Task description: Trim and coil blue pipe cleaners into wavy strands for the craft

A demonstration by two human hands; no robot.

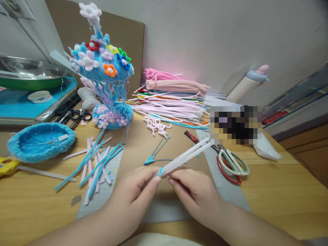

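Note:
My left hand (139, 188) is closed around the lower end of a bundle of long translucent white sticks (186, 155), pinching it between thumb and fingers. A blue pipe cleaner (160, 171) is wound round the bundle by the thumb tip. The sticks tilt up and to the right. Just beside them, my right hand (196, 189) is closed, thumb and forefinger together; whatever sits between its fingertips is too hidden to name. Beyond the hands, small blue pipe cleaner pieces (151, 159) with thin stems lie on the brown board (138, 140).
A blue jellyfish-like pipe cleaner model (102, 71) with flowers stands back left. Near it are a blue bowl shape (41, 141), loose strips (96, 167) and a yellow tool (9, 167). Pipe cleaner bundles (174, 99) lie behind; scissors (232, 164) rest at right, below a blurred patch.

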